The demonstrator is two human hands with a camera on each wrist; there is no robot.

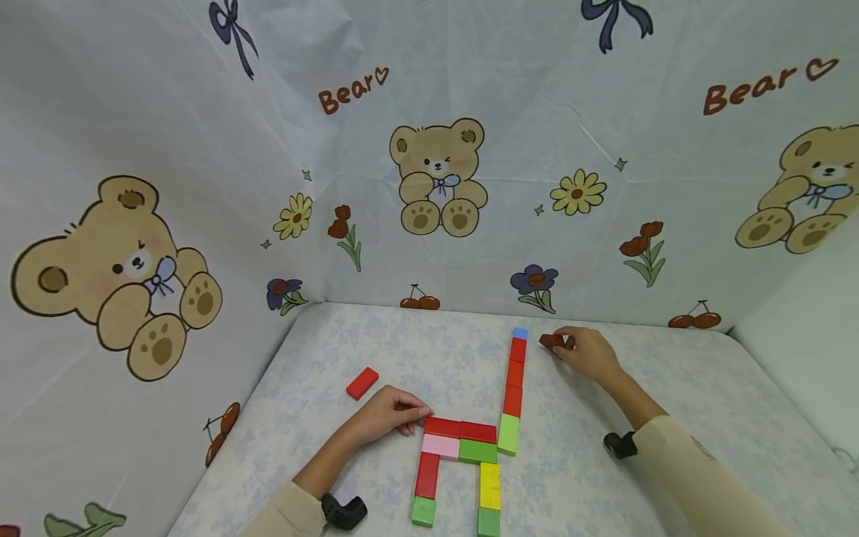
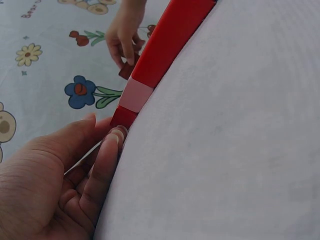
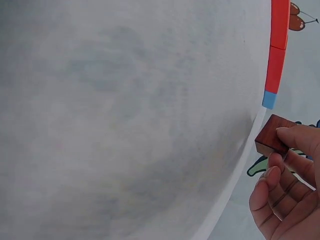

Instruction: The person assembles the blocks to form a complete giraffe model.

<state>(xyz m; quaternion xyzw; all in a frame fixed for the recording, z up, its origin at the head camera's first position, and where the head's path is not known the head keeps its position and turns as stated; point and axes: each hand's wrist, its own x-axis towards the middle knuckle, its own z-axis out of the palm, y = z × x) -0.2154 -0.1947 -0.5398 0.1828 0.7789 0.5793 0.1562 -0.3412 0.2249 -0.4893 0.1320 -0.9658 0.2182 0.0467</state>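
Observation:
My left hand (image 1: 389, 412) pinches the left end of a red block (image 1: 441, 426) at the top of a block figure; in the left wrist view thumb and fingertips meet at the red block's end (image 2: 122, 117). Right of it lies another red block (image 1: 478, 432), with a pink block (image 1: 441, 447) and a green block (image 1: 478, 451) below. Between thumb and fingers, my right hand (image 1: 589, 353) holds a dark reddish-brown wooden block (image 3: 272, 134). That hand is just right of the small blue block (image 1: 520, 333) ending a column of red blocks (image 1: 515, 374).
A loose red block (image 1: 362, 383) lies left of the figure. Two legs run toward me: red and green (image 1: 423, 512) on the left, yellow (image 1: 490, 486) and green on the right. A light green block (image 1: 508, 435) ends the column nearby. A bear-print sheet (image 1: 510, 246) hangs behind.

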